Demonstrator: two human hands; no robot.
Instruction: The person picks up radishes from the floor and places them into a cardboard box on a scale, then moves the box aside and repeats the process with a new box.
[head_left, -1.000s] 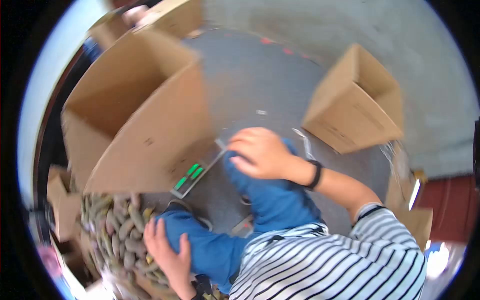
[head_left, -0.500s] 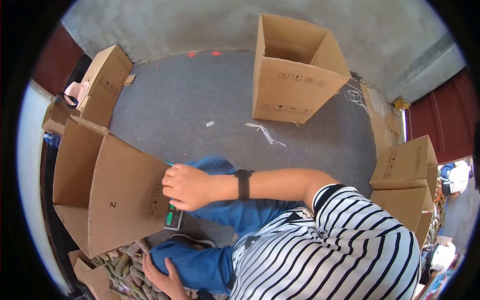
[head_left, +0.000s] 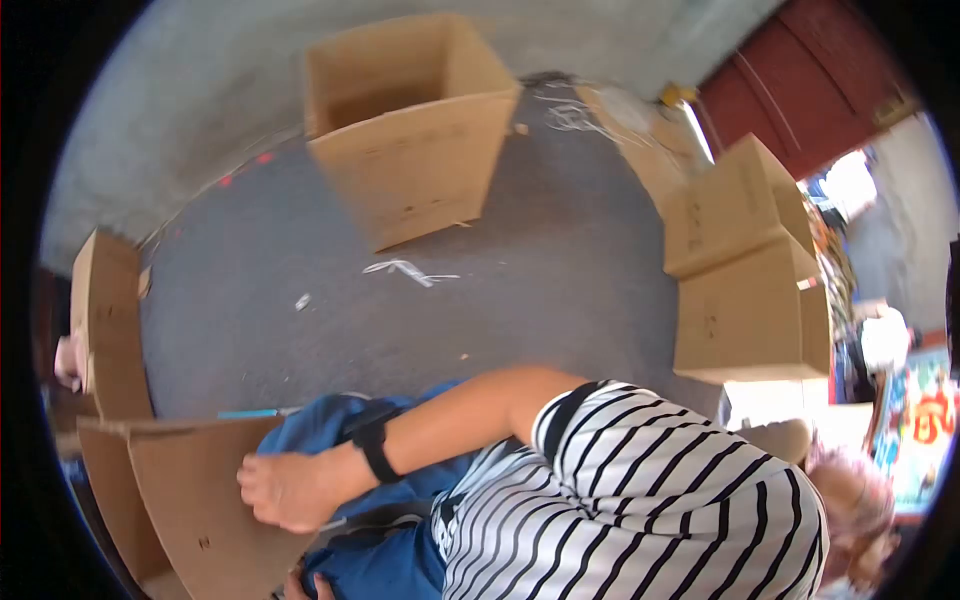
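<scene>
My right hand (head_left: 290, 491), with a black band (head_left: 372, 447) on its wrist, is in front of the side of an open cardboard box (head_left: 205, 490) at the lower left. Its fingers are curled in; what they hold, if anything, is hidden. The box side carries a small printed "2". At the bottom edge, my left hand (head_left: 308, 586) lies by my knee in blue trousers, largely cut off, with thumb and finger apart. A thin blue strip (head_left: 248, 413) shows just beyond the box's upper edge.
A tall open carton (head_left: 420, 165) stands on the grey floor by the wall. White string (head_left: 410, 272) lies before it. More cartons (head_left: 755, 310) are stacked at right, another (head_left: 115, 320) at far left. Behind my shoulder, a person's pinkish clothing (head_left: 850, 490) shows.
My view has swung right, so the room's contents appear further left and the near box lower. The scale's green display and the heaped root vegetables no longer show. My right hand stays by the box.
</scene>
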